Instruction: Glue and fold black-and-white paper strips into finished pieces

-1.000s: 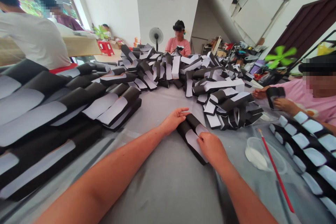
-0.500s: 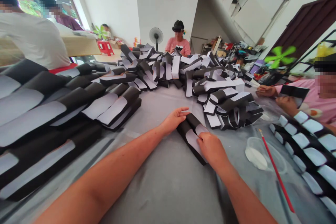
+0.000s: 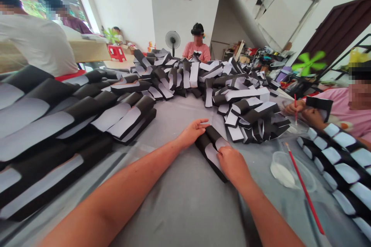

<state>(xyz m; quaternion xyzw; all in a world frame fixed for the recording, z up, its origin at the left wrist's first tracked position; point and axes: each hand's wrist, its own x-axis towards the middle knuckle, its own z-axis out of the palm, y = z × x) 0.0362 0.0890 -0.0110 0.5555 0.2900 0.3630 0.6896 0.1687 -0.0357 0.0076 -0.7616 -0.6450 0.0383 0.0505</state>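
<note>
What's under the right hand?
The right hand rests on a folded black card with a white strip; the part beneath the palm is covered.

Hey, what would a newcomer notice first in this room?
The great heap of folded black-and-white paper strips sprawling across the middle of the grey-covered table grabs the eye first. In the foreground, the left hand and right hand rest on one folded strip. To the right, a red-handled paintbrush lies across the edge of a clear bowl of white paste.
</note>
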